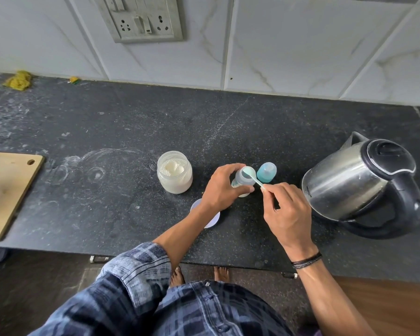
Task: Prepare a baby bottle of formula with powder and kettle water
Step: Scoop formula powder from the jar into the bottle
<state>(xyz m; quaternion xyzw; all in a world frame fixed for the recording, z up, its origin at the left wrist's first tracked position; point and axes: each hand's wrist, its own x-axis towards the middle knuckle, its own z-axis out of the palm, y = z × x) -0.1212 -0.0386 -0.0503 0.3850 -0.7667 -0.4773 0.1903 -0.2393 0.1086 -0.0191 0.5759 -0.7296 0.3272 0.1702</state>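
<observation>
Baby bottle (241, 179) standing about upright on the counter (131, 117), mouth up, with the left hand's (222, 187) fingers curled round its body. The right hand (289, 212) pinches the handle of the scoop (254, 178). The scoop's long axis slants from those fingers up and left, with its bowl over the bottle mouth. A teal cap (266, 172) stands just beyond the right fingers, the powder jar (174, 172) left of the left fingers, and the kettle (359, 180) near on the right. Broad counter runs beyond the fingers to the wall; its front edge passes under the forearms.

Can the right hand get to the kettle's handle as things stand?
Probably yes: the kettle stands just beside the right hand, nothing between, handle turned toward the person. But that hand pinches the scoop at the bottle mouth, so it must free up first.
</observation>
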